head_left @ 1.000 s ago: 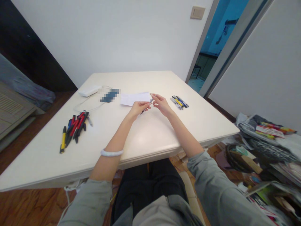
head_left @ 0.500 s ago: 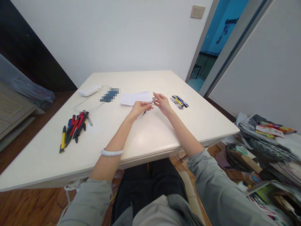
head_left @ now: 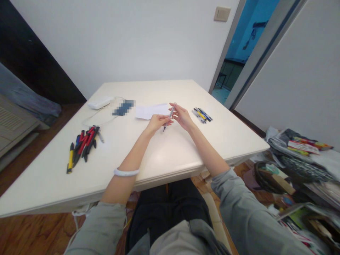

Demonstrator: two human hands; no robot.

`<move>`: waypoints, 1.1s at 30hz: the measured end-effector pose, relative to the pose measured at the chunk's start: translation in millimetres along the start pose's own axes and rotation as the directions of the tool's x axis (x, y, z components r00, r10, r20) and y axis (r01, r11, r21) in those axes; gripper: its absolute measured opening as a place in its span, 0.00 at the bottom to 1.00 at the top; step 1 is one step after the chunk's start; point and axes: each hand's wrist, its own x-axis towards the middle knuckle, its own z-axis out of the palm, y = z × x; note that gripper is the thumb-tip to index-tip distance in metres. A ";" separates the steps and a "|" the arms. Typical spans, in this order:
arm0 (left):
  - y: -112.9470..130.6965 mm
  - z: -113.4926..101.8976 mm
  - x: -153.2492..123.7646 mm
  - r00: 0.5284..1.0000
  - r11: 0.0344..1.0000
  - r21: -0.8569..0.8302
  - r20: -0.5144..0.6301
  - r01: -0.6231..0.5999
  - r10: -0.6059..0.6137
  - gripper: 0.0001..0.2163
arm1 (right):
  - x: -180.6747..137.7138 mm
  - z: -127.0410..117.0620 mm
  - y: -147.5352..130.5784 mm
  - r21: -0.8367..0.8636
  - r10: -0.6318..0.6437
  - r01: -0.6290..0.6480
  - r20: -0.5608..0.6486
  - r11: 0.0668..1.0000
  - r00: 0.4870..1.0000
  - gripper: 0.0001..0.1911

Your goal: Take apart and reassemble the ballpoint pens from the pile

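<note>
Between my two hands, over the middle of the table, is a slim grey pen (head_left: 172, 111), tilted with its dark tip pointing down toward me. My left hand (head_left: 156, 124) pinches it around its lower half. Near the upper end, the fingers of my right hand (head_left: 182, 117) close on it. Behind the hands lies a white sheet of paper (head_left: 150, 111). Right of my right hand is a small group of pens (head_left: 202, 115) in grey, yellow and blue. On the left lies a pile of red, black, blue and yellow pens (head_left: 86, 143).
A white power strip (head_left: 100, 103) with a cable and a blurred-out dark blue object (head_left: 123, 107) lie at the back left of the white table (head_left: 148, 156). A wall stands behind. Beyond the right edge are a bin (head_left: 265, 179) and piled papers.
The pen has turned somewhat more upright, its lower tip swinging slightly right. My right fingers have shifted a little left around its upper end. The left hand stays nearly in place.
</note>
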 end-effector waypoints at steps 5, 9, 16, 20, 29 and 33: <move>-0.6 0.9 0.1 1.000 0.999 -0.025 0.017 0.025 -0.025 0.19 | 1.6 -0.9 2.1 -0.044 -0.012 0.011 -0.029 0.999 0.999 0.20; 1.3 1.5 -1.1 1.000 0.999 -0.045 0.025 0.015 -0.014 0.19 | 1.1 -1.3 2.4 -0.037 0.000 -0.001 -0.025 0.999 1.000 0.18; 2.2 1.5 -2.3 0.998 0.998 -0.048 0.045 0.035 -0.032 0.18 | 3.3 -3.8 4.4 -0.021 -0.021 0.022 0.023 1.000 1.000 0.16; 1.4 2.4 -2.9 0.997 0.998 -0.042 0.068 0.047 -0.044 0.18 | 3.3 -3.5 6.2 -0.010 -0.009 0.009 0.002 1.000 1.000 0.19; 3.7 2.4 -5.8 0.994 0.996 -0.060 0.088 0.064 -0.058 0.18 | 0.8 -3.4 3.1 -0.054 0.023 -0.020 0.053 0.998 0.998 0.18; 4.2 3.7 -6.4 0.994 0.996 -0.047 0.088 0.071 -0.067 0.18 | 1.1 -3.4 5.1 -0.033 0.025 -0.023 0.038 0.999 0.999 0.21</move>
